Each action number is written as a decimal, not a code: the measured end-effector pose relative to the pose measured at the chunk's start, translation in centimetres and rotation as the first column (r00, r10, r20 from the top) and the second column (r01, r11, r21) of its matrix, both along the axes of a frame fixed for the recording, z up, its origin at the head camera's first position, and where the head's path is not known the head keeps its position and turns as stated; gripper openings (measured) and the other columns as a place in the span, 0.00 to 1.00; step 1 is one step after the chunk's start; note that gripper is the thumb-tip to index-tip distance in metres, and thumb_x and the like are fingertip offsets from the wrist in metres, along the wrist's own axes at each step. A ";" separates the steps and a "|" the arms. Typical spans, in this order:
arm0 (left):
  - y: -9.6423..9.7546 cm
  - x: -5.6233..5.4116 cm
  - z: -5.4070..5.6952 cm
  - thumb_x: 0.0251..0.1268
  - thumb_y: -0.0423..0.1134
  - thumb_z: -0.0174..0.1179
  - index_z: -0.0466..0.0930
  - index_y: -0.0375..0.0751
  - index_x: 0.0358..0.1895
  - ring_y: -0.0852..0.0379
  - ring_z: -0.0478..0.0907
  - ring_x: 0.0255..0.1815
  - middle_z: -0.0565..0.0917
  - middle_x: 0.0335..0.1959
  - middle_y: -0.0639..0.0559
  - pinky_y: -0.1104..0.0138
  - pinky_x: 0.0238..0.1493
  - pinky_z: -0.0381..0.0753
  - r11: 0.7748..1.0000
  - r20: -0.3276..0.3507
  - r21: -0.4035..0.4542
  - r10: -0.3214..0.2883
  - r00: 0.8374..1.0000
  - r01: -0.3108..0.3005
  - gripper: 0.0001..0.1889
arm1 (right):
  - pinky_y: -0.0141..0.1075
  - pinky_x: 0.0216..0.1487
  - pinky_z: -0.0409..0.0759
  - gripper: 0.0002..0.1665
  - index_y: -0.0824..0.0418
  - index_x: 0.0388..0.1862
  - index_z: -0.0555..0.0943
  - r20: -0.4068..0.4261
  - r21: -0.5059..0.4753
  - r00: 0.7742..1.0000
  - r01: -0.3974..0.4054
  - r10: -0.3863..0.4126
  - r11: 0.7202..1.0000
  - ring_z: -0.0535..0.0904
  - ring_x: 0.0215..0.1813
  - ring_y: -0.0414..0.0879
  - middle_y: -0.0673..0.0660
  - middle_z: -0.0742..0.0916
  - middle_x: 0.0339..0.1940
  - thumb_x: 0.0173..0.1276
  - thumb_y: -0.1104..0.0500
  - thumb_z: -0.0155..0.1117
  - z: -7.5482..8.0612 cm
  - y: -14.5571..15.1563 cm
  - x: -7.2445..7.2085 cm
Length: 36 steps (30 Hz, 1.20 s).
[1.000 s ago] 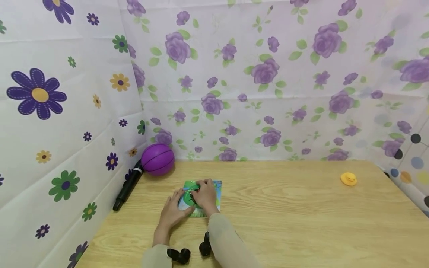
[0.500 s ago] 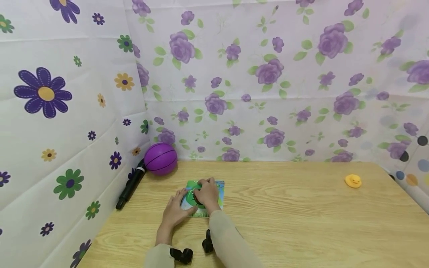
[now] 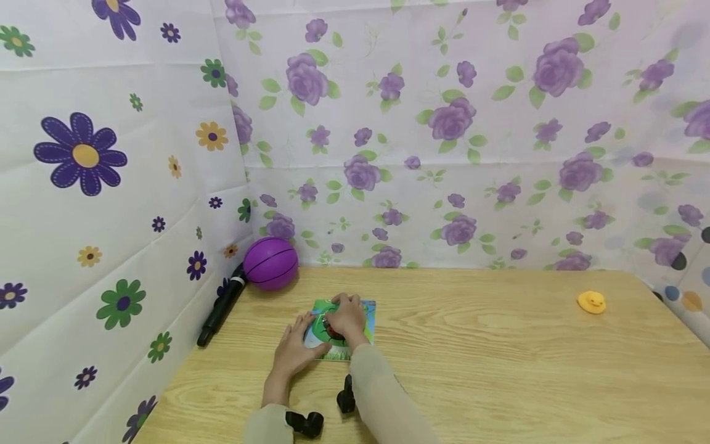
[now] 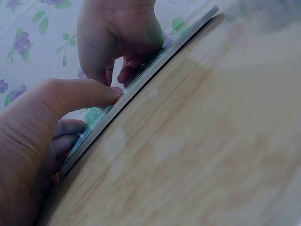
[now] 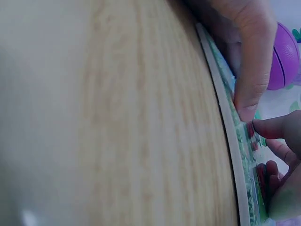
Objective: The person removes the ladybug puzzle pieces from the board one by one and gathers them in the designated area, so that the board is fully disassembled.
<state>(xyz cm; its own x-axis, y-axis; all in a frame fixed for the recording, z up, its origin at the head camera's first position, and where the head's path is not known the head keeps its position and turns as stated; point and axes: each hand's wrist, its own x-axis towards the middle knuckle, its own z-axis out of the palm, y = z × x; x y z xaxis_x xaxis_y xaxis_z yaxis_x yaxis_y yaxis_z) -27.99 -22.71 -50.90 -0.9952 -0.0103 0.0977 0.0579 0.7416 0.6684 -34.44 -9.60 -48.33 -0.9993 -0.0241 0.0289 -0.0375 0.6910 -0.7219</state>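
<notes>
A thin square picture board with a red-and-black ladybug on a green leaf lies flat on the table; it looks like a puzzle. My left hand spreads round its near left corner, thumb resting on the near edge and fingers along the left side. Over the upper part of the board, my right hand bends down, thumb and fingertips touching the picture beside the ladybug's head. In the right wrist view, the right hand's thumb and fingers meet the board near red patches; whether they pinch a piece is unclear.
A purple ball sits at the table's back left corner, beside a long black cylindrical object. Far to the right lies a yellow duck toy. Black wrist cameras sit at both sleeves. Flowered cloth hangs behind.
My right hand has shifted slightly across the board, leaving more of the ladybug uncovered. The left hand keeps its place on the corner. The whole view has drifted a little.
</notes>
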 end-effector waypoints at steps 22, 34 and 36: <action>-0.3 0.2 -0.2 0.52 0.52 0.69 0.74 0.44 0.58 0.36 0.49 0.80 0.61 0.77 0.42 0.40 0.80 0.47 0.997 0.001 0.064 0.039 0.999 -0.039 0.31 | 0.48 0.53 0.76 0.18 0.52 0.49 0.81 -0.097 -0.167 0.991 0.071 -0.088 0.983 0.77 0.47 0.49 0.50 0.87 0.46 0.59 0.56 0.72 -1.3 -0.7 0.4; -0.1 -0.1 -0.2 0.52 0.55 0.69 0.57 0.42 0.76 0.35 0.48 0.80 0.67 0.74 0.43 0.38 0.79 0.48 0.998 0.009 0.055 0.038 0.999 -0.039 0.49 | 0.43 0.47 0.81 0.11 0.51 0.46 0.83 -0.084 -0.325 0.990 0.081 -0.114 0.942 0.82 0.44 0.47 0.49 0.88 0.42 0.64 0.57 0.68 -1.3 -0.1 0.0; -0.1 -0.1 -0.2 0.52 0.55 0.70 0.58 0.42 0.76 0.33 0.49 0.79 0.67 0.74 0.42 0.36 0.77 0.49 0.998 0.006 0.050 0.041 0.999 -0.042 0.49 | 0.42 0.46 0.81 0.10 0.52 0.45 0.83 -0.078 -0.362 0.991 0.076 -0.111 0.929 0.82 0.43 0.46 0.50 0.88 0.42 0.64 0.58 0.67 -1.4 0.0 0.0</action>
<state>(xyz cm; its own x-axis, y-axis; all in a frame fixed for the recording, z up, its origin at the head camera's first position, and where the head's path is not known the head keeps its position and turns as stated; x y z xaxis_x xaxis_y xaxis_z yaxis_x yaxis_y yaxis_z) -28.06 -22.85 -51.11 -0.9943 -0.0565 0.0909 0.0242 0.7085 0.7053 -34.47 -9.65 -49.73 -0.9886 0.0991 0.1133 -0.0659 0.3917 -0.9177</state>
